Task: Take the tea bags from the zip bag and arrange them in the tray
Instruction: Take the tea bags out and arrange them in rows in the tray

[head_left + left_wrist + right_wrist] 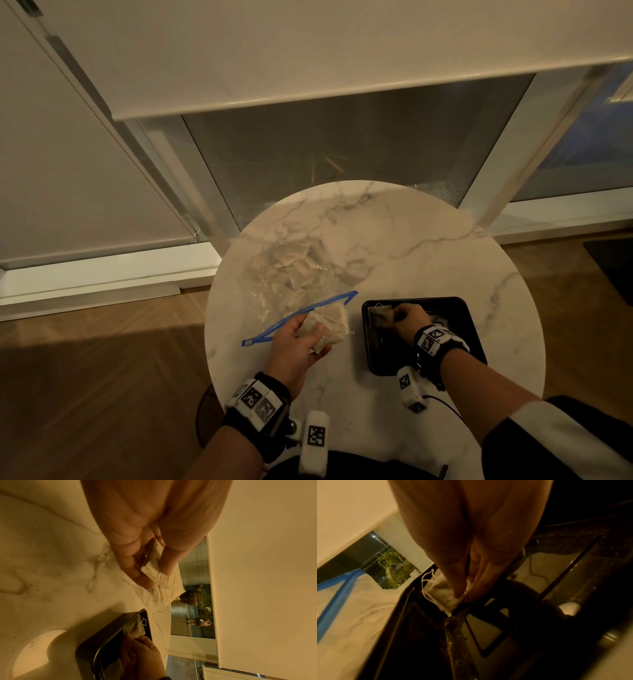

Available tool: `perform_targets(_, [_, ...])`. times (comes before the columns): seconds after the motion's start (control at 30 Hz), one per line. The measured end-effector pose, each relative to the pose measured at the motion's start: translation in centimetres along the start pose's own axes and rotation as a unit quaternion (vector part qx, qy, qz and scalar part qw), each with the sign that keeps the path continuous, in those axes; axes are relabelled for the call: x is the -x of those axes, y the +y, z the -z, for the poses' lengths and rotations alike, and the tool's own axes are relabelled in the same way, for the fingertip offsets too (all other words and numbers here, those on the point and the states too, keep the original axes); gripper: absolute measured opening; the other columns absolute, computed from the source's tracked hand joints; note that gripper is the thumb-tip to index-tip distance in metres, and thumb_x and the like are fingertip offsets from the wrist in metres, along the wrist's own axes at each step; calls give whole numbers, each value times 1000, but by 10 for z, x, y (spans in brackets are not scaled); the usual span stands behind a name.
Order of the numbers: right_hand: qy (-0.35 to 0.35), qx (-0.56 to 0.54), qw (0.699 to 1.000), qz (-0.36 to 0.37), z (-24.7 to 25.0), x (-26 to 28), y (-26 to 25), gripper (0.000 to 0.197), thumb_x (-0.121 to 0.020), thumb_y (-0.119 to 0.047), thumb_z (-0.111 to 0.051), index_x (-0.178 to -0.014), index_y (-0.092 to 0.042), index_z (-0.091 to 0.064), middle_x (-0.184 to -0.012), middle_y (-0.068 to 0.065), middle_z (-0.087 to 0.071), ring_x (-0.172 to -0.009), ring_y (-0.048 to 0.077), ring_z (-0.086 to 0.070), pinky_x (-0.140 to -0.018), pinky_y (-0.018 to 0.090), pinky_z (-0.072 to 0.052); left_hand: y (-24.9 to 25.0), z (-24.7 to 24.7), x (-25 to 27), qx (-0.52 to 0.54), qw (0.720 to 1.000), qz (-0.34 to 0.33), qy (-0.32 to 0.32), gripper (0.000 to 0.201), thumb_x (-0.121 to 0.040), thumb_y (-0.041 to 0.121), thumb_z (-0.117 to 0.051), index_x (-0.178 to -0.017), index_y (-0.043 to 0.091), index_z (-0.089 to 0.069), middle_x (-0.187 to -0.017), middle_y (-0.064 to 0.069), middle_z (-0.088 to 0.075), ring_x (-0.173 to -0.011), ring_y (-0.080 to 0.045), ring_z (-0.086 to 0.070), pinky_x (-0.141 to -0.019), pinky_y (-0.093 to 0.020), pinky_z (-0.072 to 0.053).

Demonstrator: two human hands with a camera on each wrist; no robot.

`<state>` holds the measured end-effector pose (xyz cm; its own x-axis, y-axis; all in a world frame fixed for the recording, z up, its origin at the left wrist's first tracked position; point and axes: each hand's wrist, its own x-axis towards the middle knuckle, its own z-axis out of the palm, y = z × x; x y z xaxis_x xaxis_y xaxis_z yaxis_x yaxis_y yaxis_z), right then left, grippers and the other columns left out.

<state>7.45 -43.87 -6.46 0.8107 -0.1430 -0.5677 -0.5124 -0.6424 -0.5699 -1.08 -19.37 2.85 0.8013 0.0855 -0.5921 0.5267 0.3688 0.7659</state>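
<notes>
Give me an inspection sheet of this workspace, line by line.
Surface: round marble table, veined, lit dimly.
Job's things: zip bag with its blue seal open, tea bags inside; black tray beside it.
Clutter: nothing seen.
Grippers: left hand holds a bunch of tea bags near the bag's mouth; right hand pinches one tea bag inside the tray's far left corner.
Cables: a thin black cable runs from the right wrist unit.
Surroundings: roller blinds, dark window glass, wood floor.
</notes>
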Motion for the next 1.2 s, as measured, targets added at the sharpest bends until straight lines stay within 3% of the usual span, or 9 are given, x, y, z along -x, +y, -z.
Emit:
perform_targets(0.13, [14, -35, 999, -14, -5, -1, 6, 12, -77, -18, -80, -75, -20, -69, -72, -3, -66, -75, 16, -63, -74, 29, -52, 2, -1, 1, 0, 1000, -4, 3, 21, -95, 3, -62, -115, 11, -64, -116, -13, -69, -108, -31, -68, -86, -41, -60])
perform_targets(0.27, [36, -67, 996, -46, -9, -1, 9, 11, -75, -21, -80, -77, -24, -70, -85, 2, -72, -84, 22, -67, -84, 36, -56, 3, -1, 0, -1, 1000, -3, 8, 21, -95, 5, -63, -115, 11, -65, -117, -14, -69, -108, -30, -68, -82, -38, -60])
perform_targets(0.4, [70, -94, 990, -73, -12, -3, 10, 27, -71, -23, -82, -91, -23, -63, -98, 5, -70, -94, 27, -66, -91, 41, -54, 3, -3, 0, 7, 1000, -1, 7, 21, -95, 3, -62, -115, 10, -65, -117, -15, -69, -104, -28, -68, -80, -36, -60])
perform_targets(0.57, [60, -115, 990, -62, -14, -2, 12, 38, -68, -21, -87, -99, -15, -65, -92, 4, -68, -88, 23, -65, -83, 35, -54, 3, -5, 2, 8, 1000, -2, 6, 19, -95, 3, -61, -112, 12, -64, -116, -13, -69, -104, -28, -68, -77, -34, -60])
perform_targets(0.73, [54, -110, 991, -61, -17, -3, 10, 36, -68, -21, -87, -98, -12, -69, -91, 5, -69, -90, 24, -66, -88, 38, -55, 2, -4, 0, 10, 1000, 5, 8, 20, -95, 4, -62, -113, 12, -64, -118, -14, -68, -107, -31, -67, -84, -39, -60])
perform_targets(1.0, [32, -119, 990, -63, -13, 0, 7, 26, -69, -21, -86, -92, -15, -74, -90, 4, -72, -88, 23, -68, -88, 39, -56, 2, -4, -1, 10, 1000, 1, 8, 20, -95, 3, -62, -113, 11, -65, -117, -15, -69, -105, -30, -68, -84, -38, -59])
perform_targets(1.13, [22, -126, 989, -72, -7, 0, 11, 27, -62, -20, -89, -84, -20, -72, -85, 4, -73, -83, 23, -69, -84, 40, -58, 3, -4, -2, 10, 1000, 3, 9, 22, -94, 3, -63, -115, 10, -64, -117, -15, -69, -108, -31, -68, -87, -41, -59])
perform_targets(1.2, [13, -145, 987, -66, -10, -27, 36, 35, -55, -22, -90, -85, -18, -73, -82, 7, -74, -80, 26, -72, -80, 45, -60, 4, -5, 0, 13, 1000, 0, 6, 21, -94, 2, -62, -113, 11, -64, -117, -15, -69, -109, -32, -67, -90, -43, -58])
